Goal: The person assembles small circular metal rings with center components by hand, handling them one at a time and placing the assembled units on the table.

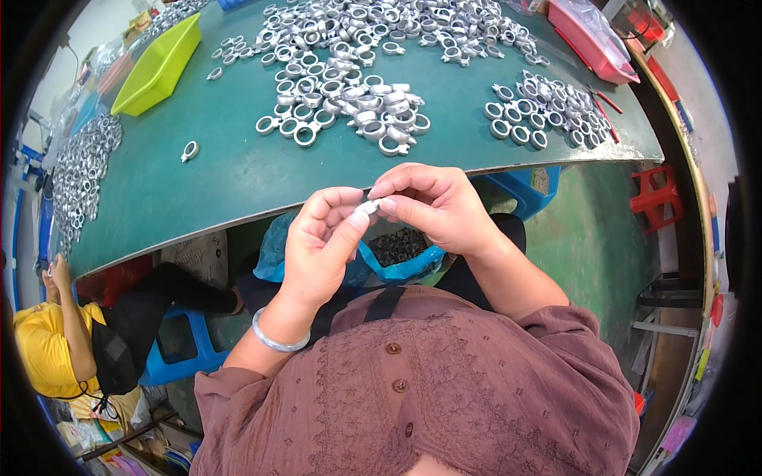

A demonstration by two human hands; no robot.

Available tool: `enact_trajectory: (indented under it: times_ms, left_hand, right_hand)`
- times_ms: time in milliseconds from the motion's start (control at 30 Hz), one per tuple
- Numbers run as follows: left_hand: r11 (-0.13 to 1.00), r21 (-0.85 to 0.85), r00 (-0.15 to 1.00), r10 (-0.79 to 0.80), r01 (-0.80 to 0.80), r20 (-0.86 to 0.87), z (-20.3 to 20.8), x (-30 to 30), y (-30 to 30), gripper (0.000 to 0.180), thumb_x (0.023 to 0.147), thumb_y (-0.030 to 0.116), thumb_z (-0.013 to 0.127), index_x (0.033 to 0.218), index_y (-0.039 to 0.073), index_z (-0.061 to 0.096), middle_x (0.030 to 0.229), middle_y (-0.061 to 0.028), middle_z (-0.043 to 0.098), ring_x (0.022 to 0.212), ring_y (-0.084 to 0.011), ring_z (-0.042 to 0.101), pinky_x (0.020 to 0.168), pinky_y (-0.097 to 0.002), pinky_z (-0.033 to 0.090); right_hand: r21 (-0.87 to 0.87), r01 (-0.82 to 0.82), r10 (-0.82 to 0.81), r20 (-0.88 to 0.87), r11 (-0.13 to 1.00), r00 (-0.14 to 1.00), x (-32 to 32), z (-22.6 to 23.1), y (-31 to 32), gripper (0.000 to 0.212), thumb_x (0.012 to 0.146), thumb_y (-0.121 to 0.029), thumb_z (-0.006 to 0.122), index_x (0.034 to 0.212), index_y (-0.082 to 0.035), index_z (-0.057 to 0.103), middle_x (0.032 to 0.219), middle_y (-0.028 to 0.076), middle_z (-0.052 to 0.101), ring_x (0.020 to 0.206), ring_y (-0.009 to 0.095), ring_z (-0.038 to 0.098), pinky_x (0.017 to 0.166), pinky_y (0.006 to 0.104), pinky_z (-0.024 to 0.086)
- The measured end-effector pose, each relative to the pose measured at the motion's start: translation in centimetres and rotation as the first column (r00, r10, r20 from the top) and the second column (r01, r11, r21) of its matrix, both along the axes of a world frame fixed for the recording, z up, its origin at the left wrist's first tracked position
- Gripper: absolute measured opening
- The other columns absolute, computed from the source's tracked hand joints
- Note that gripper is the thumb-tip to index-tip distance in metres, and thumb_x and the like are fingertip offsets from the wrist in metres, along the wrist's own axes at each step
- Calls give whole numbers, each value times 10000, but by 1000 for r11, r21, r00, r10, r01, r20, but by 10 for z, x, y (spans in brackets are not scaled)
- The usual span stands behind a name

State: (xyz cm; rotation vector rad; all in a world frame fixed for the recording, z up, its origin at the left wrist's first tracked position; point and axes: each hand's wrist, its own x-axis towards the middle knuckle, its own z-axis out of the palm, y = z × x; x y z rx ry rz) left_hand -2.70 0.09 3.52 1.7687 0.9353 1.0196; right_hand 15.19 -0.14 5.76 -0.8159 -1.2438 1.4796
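Note:
Just past the table's front edge, both hands meet in front of my body. My left hand (321, 242) pinches a small silvery metal part (369, 208) between thumb and fingers. The thumb and index finger of my right hand (444, 208) close on the same part from the other side. Fingers cover most of it; it resembles the rings on the table. Under the hands hangs an open blue plastic bag (397, 272) with many small dark pieces (397, 246) inside. Nearest on the tabletop lies a pile of silver metal rings with small lugs (317, 95).
The green table (230, 174) also bears a lone ring (190, 151), a right-hand ring pile (548, 111), a yellow-green tray (159, 67) and a pink bin (591, 44). At left, a person in yellow (51, 349) sits by another ring heap (83, 174). A red stool (657, 198) stands right.

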Motion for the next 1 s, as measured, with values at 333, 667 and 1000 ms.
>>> enact_trajectory:
  times_ms: [333, 667, 1000]
  left_hand:
    - [998, -15, 985, 58, -56, 165, 3, 5, -4, 466, 729, -19, 640, 1142, -6, 426, 962, -67, 587, 607, -7, 424, 534, -137, 346]
    - [999, 9, 990, 32, -33, 136, 0, 4, -3, 393, 744, -13, 624, 1116, -9, 498, 910, -34, 583, 586, -4, 420, 507, -141, 341]
    - [696, -594, 754, 114, 404, 647, -6, 1, -3, 227, 831, 139, 531, 1015, 6, 538, 879, -73, 575, 640, -86, 506, 475, -189, 390]
  right_hand:
    - [42, -35, 38, -82, 999, 996, 2, 1, -1, 325, 783, 86, 538, 1099, 15, 507, 987, 105, 591, 899, 136, 571, 807, 263, 457]
    - [61, -29, 34, -85, 998, 996, 4, -4, -2, 288, 789, 64, 552, 1071, 13, 530, 970, 93, 594, 892, 125, 567, 801, 253, 454]
    - [747, 172, -717, 507, 643, 478, 21, -1, 35, 117, 699, -43, 629, 812, -52, 602, 757, 80, 536, 731, 270, 530, 638, 344, 435]
